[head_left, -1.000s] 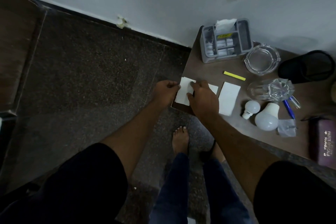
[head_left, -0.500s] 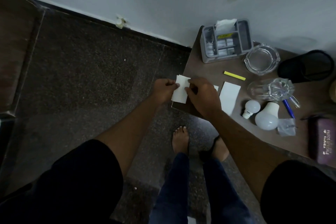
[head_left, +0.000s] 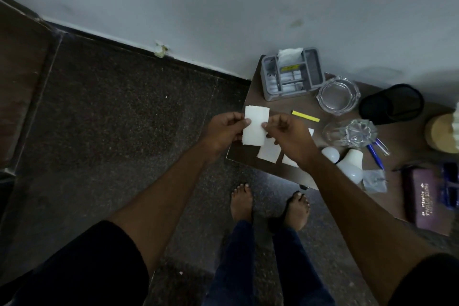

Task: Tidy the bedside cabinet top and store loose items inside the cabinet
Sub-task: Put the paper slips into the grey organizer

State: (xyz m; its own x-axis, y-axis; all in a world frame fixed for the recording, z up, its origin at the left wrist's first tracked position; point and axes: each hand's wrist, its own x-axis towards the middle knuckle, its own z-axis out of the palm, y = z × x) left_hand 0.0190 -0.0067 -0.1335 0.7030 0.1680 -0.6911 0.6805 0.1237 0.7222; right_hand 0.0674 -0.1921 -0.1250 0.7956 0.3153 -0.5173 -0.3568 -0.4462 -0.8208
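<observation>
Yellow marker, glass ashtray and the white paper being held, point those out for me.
yellow marker [head_left: 305,116], head view, middle of its barrel
glass ashtray [head_left: 339,95], head view, centre of its bowl
white paper [head_left: 255,125], head view, middle of the sheet between both hands

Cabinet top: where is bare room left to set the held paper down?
Bare brown cabinet top lies between the grey plastic organiser, the yellow strip and the white paper slips. The right side is crowded: glass ashtray, white bulbs, blue pens.

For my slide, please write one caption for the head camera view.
Both hands, left hand and right hand, hold a white paper slip above the cluttered brown wooden cabinet top.
</observation>
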